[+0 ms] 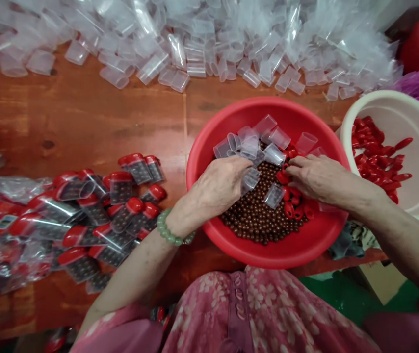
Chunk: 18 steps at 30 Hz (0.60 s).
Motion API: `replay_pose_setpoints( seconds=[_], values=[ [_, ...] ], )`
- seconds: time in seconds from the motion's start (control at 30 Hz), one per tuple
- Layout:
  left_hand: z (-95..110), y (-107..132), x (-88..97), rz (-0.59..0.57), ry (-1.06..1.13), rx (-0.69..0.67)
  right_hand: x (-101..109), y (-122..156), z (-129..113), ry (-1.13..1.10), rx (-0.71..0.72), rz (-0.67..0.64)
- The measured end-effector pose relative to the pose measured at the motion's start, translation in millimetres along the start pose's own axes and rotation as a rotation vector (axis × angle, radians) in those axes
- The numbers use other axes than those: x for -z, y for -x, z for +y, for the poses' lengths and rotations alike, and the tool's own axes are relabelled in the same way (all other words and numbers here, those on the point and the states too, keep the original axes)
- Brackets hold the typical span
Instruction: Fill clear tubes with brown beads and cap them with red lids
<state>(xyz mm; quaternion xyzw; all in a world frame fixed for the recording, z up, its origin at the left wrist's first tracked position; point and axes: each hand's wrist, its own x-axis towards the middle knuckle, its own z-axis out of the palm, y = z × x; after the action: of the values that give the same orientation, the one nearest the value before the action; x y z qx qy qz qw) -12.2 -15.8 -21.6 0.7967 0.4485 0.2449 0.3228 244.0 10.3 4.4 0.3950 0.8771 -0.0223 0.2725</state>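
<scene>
My left hand (226, 184) is closed on a small clear plastic container (249, 180), above the red basin (268, 256). Across from it, my right hand (314, 177) bends its fingers down among the red caps (296, 198), with a cap at its fingertips; the grip is partly hidden. Small round brown balls (264, 220) cover the basin's bottom. Several loose clear containers lie on the balls toward the far side, and another clear container (274, 196) rests between my hands.
Filled containers with red caps (121, 186) are piled on the wooden table (95, 117) at left, beside clear plastic bags. A heap of clear containers (195, 49) spans the back. At right stands a white tub (415, 191) holding red pieces (379, 162).
</scene>
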Motion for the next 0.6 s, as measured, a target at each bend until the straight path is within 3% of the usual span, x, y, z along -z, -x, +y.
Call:
replay_pose_setpoints(
  seconds=[0.2, 0.37, 0.43, 0.5, 0.6],
  values=[
    [1.5, 3.6, 3.0, -0.002, 0.522, 0.214, 1.5, -13.0, 12.2, -0.111, 0.076, 0.107],
    [7.0, 8.7, 3.6, -0.001, 0.930, 0.305, 14.6, -15.1, 0.6, -0.196, 0.018, 0.474],
    [7.7, 11.2, 2.2, 0.007, 1.001, 0.328, 20.0, -7.8, -14.1, -0.393, 0.121, 0.585],
    [7.7, 13.8, -1.5, 0.028, 0.972, 0.348, 23.5, -1.1, -32.0, -0.599, 0.254, 0.588],
    [8.9, 17.9, -11.8, 0.081, 0.843, 0.303, 24.5, 1.6, -56.7, -0.651, 0.243, 0.585]
  ],
)
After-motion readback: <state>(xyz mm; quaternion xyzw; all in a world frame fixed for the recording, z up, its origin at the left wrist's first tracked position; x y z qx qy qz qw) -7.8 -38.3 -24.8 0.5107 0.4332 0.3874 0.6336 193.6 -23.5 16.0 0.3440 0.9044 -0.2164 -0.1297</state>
